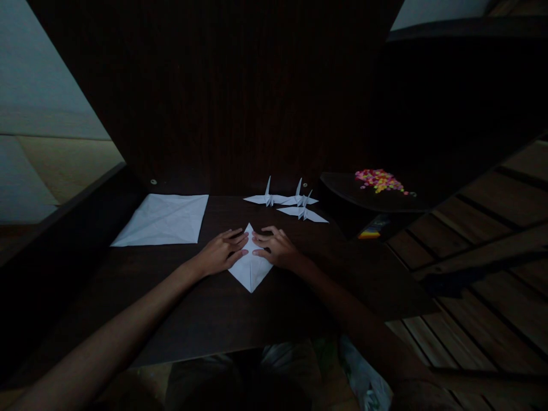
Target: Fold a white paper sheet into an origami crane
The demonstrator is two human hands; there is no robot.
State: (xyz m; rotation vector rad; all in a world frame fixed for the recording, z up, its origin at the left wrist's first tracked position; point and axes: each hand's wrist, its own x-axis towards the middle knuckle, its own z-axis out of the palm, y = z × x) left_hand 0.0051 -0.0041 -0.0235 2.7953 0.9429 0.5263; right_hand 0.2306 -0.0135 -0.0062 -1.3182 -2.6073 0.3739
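A white sheet of paper folded into a diamond (251,273) lies flat on the dark desk, one corner pointing toward me. My left hand (222,250) rests on its left side, fingers spread and the tips on the paper. From the right, my right hand (276,248) lies on the opposite side with its fingers apart. A crease runs down the middle toward the near corner. Behind the hands stand 3 folded paper cranes, one at the left (268,199), another beside it (298,200) and a third in front (303,213).
To the left lies a stack of white paper (165,221), slightly creased. A small shelf (338,185) at the right bears a pile of tiny pink and yellow pieces (380,180). A dark raised side panel (64,211) borders the desk (184,319) on the left.
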